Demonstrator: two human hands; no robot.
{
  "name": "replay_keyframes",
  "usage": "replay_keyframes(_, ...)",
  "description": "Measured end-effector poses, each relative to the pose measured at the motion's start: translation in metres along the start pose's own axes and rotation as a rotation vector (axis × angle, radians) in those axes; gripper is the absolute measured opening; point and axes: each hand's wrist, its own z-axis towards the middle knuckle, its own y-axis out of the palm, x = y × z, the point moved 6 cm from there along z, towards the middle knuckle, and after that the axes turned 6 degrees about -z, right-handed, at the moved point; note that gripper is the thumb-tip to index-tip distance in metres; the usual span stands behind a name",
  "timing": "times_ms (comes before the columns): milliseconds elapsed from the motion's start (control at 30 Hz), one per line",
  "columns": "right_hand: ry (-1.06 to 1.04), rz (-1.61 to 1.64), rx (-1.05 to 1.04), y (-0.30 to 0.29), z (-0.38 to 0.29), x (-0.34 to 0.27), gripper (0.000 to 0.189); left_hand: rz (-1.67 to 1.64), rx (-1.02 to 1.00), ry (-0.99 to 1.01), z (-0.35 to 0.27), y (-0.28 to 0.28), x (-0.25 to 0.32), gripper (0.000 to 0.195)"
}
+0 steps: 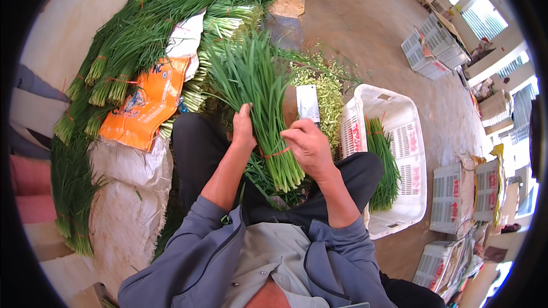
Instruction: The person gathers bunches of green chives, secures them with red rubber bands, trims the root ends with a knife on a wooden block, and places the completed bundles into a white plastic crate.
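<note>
A large bunch of garlic chives [257, 81] lies slanted before me, its green leaves pointing away and its pale cut ends [284, 175] towards my lap. A red band [276, 153] goes around it near those ends. My left hand [244, 128] grips the bunch from its left side, thumb up. At its right side is my right hand [310, 147], fingers curled, with thumb and fingertips close to the stems. The cleaver's [308, 100] dark handle runs into this hand, and its blade points away from me. Part of the handle is hidden by the fingers.
Chopped stem ends [327, 107] are heaped beyond the cleaver. To the right, a white plastic crate [404, 171] holds a tied chive bunch [381, 167]. Many tied bunches [141, 38] are piled at left, beside an orange printed sack [147, 102] and a white woven sack [128, 188]. More crates [447, 196] stand far right.
</note>
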Motion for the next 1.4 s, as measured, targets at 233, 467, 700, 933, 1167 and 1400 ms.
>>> replay_keyframes(233, 0.763, 0.913, 0.321, 0.017, -0.048, 0.072, 0.017, -0.236, 0.165, 0.095, 0.016, -0.022, -0.001, 0.037)
replay_keyframes(467, 0.398, 0.2, -0.044, 0.069, -0.018, 0.037, 0.013, -0.129, 0.1, 0.141, 0.008, -0.01, 0.0, 0.032)
replay_keyframes(700, 0.637, 0.563, 0.021, 0.073, -0.028, 0.057, 0.01, -0.082, 0.121, 0.177, 0.002, -0.005, 0.001, 0.032)
replay_keyframes(933, 0.255, 0.025, 0.039, 0.068, 0.006, 0.027, 0.013, -0.074, 0.091, 0.215, 0.0, 0.008, -0.006, 0.029)
replay_keyframes(1167, 0.184, 0.523, -0.272, 0.058, -0.011, -0.003, 0.009, -0.197, 0.06, 0.118, 0.034, -0.046, 0.016, 0.039)
replay_keyframes(1400, 0.271, 0.782, -0.991, 0.016, -0.074, -0.022, 0.058, -0.393, -0.024, 0.055, 0.02, -0.009, 0.022, 0.049)
